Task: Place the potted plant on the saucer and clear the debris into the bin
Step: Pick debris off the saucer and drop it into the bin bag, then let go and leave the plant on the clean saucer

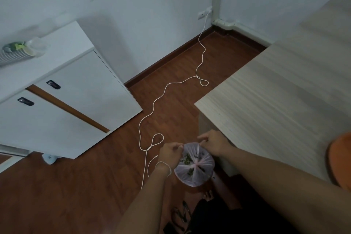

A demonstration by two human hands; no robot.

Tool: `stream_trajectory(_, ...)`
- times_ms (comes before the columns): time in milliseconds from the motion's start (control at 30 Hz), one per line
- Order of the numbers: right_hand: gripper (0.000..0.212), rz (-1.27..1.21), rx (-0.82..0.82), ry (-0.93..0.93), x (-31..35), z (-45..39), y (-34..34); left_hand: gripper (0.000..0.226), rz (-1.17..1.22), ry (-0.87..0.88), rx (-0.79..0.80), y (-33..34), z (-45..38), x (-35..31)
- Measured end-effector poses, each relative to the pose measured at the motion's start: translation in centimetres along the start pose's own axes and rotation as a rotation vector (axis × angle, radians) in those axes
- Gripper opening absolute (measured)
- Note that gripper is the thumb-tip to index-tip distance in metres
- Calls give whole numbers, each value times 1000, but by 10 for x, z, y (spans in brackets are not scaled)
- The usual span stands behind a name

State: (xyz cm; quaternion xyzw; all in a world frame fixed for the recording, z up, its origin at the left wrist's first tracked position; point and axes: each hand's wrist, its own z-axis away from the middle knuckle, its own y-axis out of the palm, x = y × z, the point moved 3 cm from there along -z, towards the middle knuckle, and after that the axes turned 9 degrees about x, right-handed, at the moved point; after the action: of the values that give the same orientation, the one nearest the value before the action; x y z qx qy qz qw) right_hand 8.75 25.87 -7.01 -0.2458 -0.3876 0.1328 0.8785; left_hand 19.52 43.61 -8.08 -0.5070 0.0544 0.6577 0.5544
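A small bin lined with a thin pink plastic bag (194,170) stands on the floor beside the table leg. Green leaf debris (187,159) lies inside the bag. My left hand (170,153) pinches the bag's rim on the left side, and my right hand (213,142) pinches it at the top right. An orange pot or saucer (340,161) shows partly at the right frame edge on the table. No plant is in view.
A light wooden table (284,91) fills the right. A white cabinet (62,89) stands at left with a plastic bottle (20,50) lying on top. A long white cable (161,95) snakes across the brown floor from a wall socket (204,13). My foot (209,195) is below the bin.
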Motion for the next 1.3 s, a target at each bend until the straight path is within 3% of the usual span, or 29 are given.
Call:
stream_trajectory(100,27,-26,-29,-21,1,2,1,42,2,-2,7,3,1,2)
stream_trajectory(267,11,-69,-44,-69,0,8,-4,21,40,-15,9,6,8,5)
stream_trajectory(367,11,-86,-44,-52,-9,16,-9,24,32,-10,2,12,6,13)
stream_trajectory(500,12,-111,-119,-62,-22,29,-21,36,-77,34,-2,19,11,-15)
stream_trajectory(633,17,-101,-200,-93,-42,54,-45,25,-138,118,0,40,6,-61)
stream_trajectory(800,21,-137,-347,-74,-117,111,-94,24,-259,319,70,99,-7,-139)
stream_trajectory(967,17,-161,-680,42,-233,212,-149,23,-373,470,279,198,-6,-214)
stream_trajectory(1067,18,-176,-871,159,-308,288,-157,42,-523,508,477,261,8,-248)
stream_trajectory(1133,31,-170,-967,235,-358,336,-145,70,-649,516,602,298,22,-262)
stream_trajectory(1233,64,-123,-1033,407,-413,389,-111,120,-810,439,709,338,32,-264)
stream_trajectory(1300,95,-140,-929,534,-435,411,-85,140,-933,399,717,355,34,-259)
